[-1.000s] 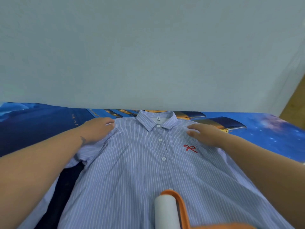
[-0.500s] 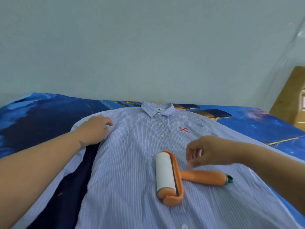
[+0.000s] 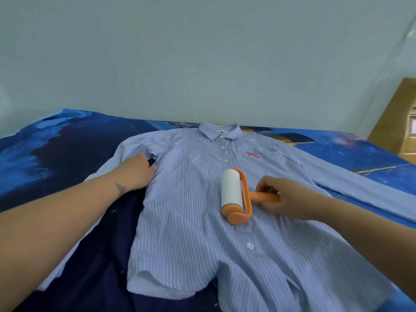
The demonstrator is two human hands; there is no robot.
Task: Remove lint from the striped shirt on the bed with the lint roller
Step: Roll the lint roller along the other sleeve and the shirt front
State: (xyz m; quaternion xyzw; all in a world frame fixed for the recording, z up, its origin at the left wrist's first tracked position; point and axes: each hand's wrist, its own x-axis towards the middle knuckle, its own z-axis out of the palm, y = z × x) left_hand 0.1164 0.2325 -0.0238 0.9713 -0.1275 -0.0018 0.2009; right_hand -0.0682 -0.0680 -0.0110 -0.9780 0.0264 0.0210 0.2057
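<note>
A light blue striped shirt (image 3: 191,210) lies buttoned and face up on the bed, collar toward the wall, with a small red bow on the chest. An orange lint roller (image 3: 236,194) with a white roll rests on the shirt's middle. My right hand (image 3: 283,194) is closed around the roller's orange handle, hiding its end. My left hand (image 3: 137,172) presses flat on the shirt at the left armpit seam, fingers spread on the cloth.
The bed carries a dark blue starry cover (image 3: 45,158). A pale wall (image 3: 202,52) stands right behind the bed. A wooden piece of furniture (image 3: 396,122) stands at the far right beyond the bed's edge.
My right hand has come down from above the roller and closed on its handle. My left hand slid a little down the shirt's left side. The view has tilted down.
</note>
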